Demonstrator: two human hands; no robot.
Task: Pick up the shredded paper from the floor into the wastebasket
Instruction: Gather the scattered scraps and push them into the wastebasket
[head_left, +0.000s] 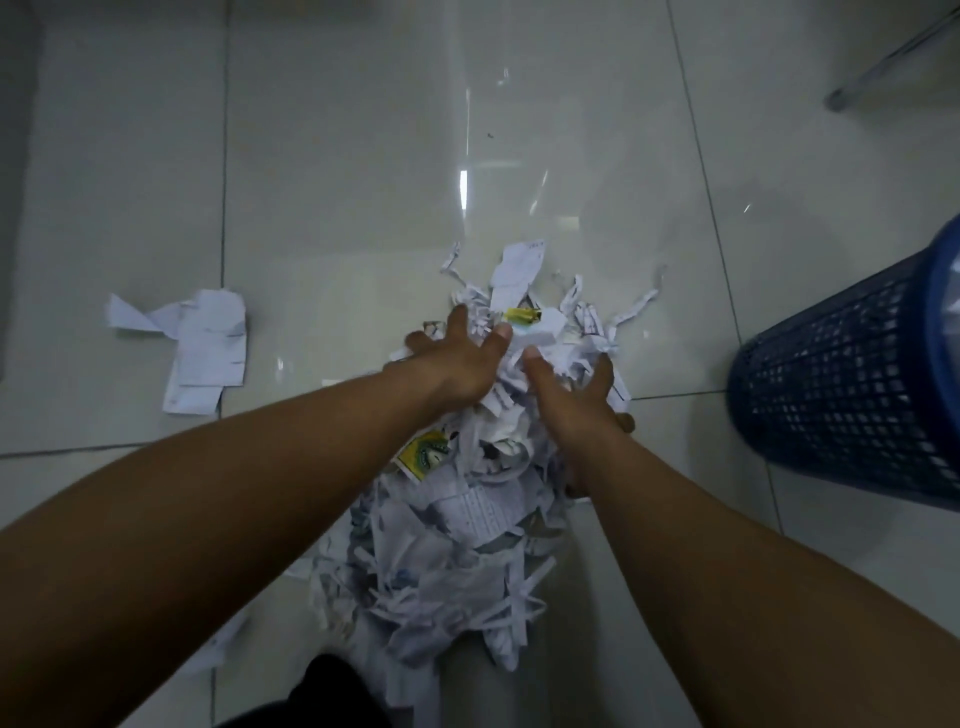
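The shredded paper (467, 509) was white, marked with grey print and flecked with yellow scraps. The wastebasket (852, 384) was dark blue, patterned with a square mesh. The floor (337, 156) was tiled in glossy off-white.

No legible text on the shredded paper (467, 509), print blurred.
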